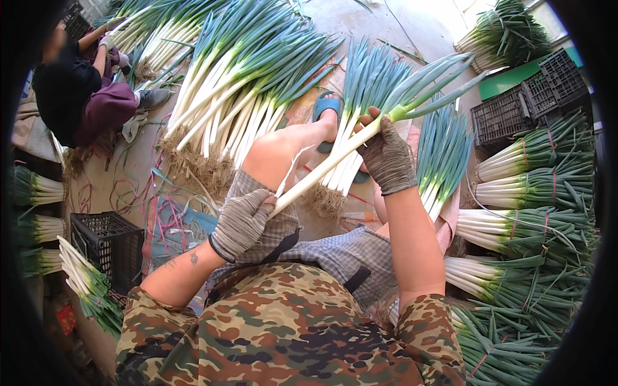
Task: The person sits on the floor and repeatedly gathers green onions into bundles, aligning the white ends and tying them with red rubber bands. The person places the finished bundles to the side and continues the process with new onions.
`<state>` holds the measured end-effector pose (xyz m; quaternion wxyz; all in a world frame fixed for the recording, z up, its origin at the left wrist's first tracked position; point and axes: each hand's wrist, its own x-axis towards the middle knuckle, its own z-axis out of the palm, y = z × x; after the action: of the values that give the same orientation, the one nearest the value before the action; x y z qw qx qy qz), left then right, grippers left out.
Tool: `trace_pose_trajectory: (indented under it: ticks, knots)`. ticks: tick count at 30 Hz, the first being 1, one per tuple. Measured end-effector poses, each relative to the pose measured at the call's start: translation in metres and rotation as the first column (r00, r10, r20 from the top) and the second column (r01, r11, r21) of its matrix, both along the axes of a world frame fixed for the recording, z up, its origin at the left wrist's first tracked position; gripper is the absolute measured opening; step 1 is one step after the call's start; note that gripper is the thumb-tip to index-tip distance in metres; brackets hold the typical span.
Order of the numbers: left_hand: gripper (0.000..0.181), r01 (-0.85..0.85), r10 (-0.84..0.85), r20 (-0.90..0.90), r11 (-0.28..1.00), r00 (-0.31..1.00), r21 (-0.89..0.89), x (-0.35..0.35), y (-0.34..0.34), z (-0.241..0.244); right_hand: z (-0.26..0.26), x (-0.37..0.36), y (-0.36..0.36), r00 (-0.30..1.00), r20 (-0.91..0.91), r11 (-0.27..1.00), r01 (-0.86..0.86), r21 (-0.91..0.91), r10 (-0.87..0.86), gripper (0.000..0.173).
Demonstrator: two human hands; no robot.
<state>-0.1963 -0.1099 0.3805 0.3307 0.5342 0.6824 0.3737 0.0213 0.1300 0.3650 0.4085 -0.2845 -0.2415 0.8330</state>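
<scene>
One large green onion (328, 166) lies slantwise across my lap, held in both gloved hands. My left hand (245, 222) is closed around its lower white end, and a thin peeled strip of skin (289, 169) stands off the stalk beside it. Its root end is hidden by that hand. My right hand (386, 149) grips the stalk just below the green leaves, which fan out to the upper right. Beyond the stalk, between my legs, lies a group of green onions (345, 164) with roots on. Another group (442, 159) rests right of my right forearm.
A big heap of rooted green onions (231, 91) covers the floor ahead left. Tied bundles (516, 227) are stacked along the right, below black plastic crates (502, 116). A black crate (108, 246) and more bundles (84, 280) stand left. A co-worker (82, 91) sits upper left.
</scene>
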Motion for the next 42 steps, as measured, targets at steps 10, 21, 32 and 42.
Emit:
trace_pose_trajectory:
  ticks: [10, 21, 32, 42]
  knots:
    - [0.023, -0.57, 0.369, 0.817, 0.819, 0.442, -0.062, -0.061, -0.025, -0.01, -0.012, 0.005, 0.023, 0.984, -0.072, 0.984, 0.154, -0.09, -0.16, 0.031]
    - [0.056, -0.218, 0.393, -0.6, 0.913, 0.697, 0.345, -0.093, -0.059, 0.004, -0.008, -0.004, 0.022, 0.975, -0.104, 0.978, 0.201, 0.054, -0.195, 0.03]
    - [0.049, 0.363, 0.007, 0.756, 0.874, 0.655, -0.323, 0.025, 0.052, 0.005, 0.017, 0.001, -0.017, 1.0, -0.004, 0.983, 0.032, 0.181, -0.031, 0.037]
    - [0.063, 0.557, 0.19, 0.97, 0.794, 0.15, -0.241, 0.059, 0.057, -0.054, -0.007, 0.025, -0.001, 0.857, 0.468, 0.971, 0.14, 0.192, -0.217, 0.032]
